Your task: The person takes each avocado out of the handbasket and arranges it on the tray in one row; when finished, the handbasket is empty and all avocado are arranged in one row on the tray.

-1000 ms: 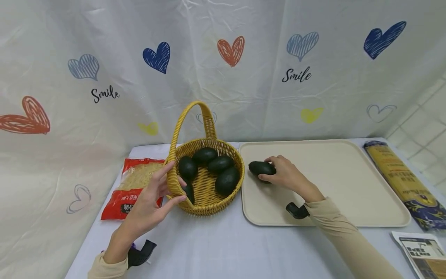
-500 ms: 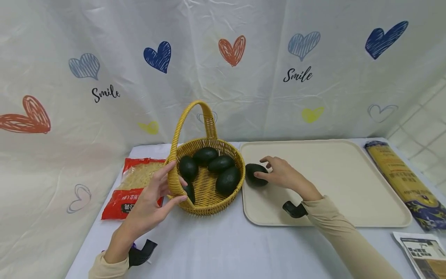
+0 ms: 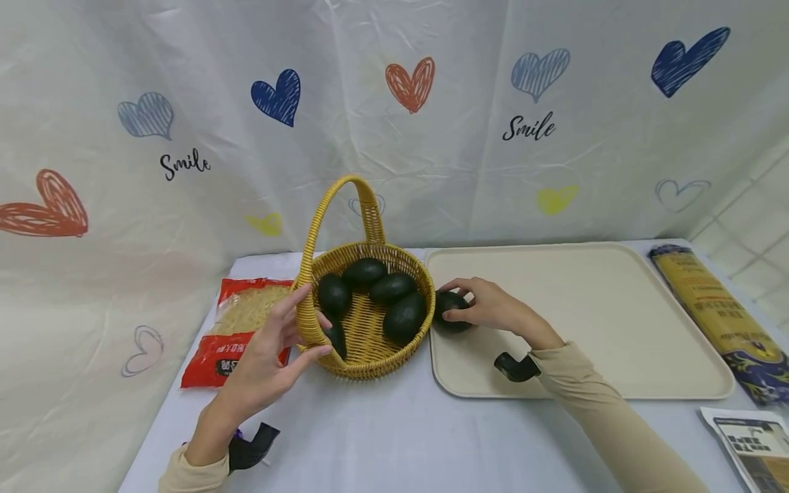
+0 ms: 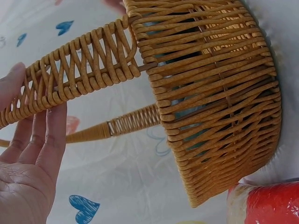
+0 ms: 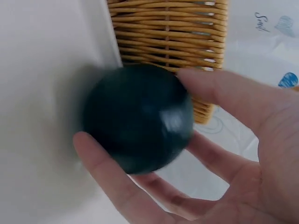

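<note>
My left hand [image 3: 261,366] holds the basket handle [image 4: 84,63] low on its left side, thumb on one face and fingers on the other. The yellow wicker basket [image 3: 364,372] stands upright with several dark green avocados [image 3: 403,319] inside. Just right of it, at the left end of the beige tray [image 3: 579,329], is another avocado [image 5: 138,119]. My right hand [image 3: 493,308] grips this avocado, thumb and fingers round its sides. In the right wrist view it looks round and glossy, slightly blurred. Whether it still touches the tray, I cannot tell.
A red bag [image 3: 206,352] of pale food lies left of the basket, partly behind my left hand. Beyond the tray's right edge lies a long yellow and blue packet [image 3: 709,301]. A printed packet [image 3: 748,441] is at the lower right. A heart-patterned curtain [image 3: 456,150] hangs behind.
My right hand lets the avocado turn on the tray and shift left toward the basket, its fingers lifting off, then grips it again. My left hand stays on the handle.
</note>
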Demonstrator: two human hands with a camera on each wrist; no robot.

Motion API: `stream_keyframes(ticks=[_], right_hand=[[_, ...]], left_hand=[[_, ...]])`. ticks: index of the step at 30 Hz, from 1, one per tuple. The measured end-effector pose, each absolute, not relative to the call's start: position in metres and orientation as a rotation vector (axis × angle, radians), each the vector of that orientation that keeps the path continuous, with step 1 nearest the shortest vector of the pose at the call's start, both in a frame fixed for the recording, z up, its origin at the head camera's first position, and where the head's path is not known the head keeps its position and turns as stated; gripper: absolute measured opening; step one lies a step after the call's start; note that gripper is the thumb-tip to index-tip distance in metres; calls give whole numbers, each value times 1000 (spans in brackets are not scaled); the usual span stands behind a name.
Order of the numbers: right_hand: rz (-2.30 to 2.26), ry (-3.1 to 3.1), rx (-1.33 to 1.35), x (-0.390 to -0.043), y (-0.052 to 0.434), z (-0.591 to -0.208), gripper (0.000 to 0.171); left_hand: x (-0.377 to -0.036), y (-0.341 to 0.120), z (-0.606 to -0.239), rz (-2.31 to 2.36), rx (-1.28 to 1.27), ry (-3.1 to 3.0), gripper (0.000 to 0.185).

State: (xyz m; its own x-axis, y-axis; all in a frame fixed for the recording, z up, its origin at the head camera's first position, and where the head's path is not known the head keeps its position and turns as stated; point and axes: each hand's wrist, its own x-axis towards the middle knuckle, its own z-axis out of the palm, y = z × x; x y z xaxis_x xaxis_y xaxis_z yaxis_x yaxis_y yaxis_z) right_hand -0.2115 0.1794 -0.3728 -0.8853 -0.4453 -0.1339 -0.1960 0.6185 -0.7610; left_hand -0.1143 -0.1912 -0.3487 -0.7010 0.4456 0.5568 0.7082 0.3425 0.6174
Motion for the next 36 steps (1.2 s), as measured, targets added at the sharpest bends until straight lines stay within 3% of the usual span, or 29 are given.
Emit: stream_keyframes(ticks=[7, 29, 36], right_hand=[[-1033, 2584, -541, -211, 174, -366, 62], [-1110, 2650, -603, -214, 179, -381, 59], [-1157, 2697, -665, -209, 179, -358, 56]], left_hand=[[-114, -192, -347, -1290, -1040, -2301, 105], [-111, -191, -349, -1260, -1020, -2315, 106], [-112, -190, -348, -1247, -1031, -2308, 104]])
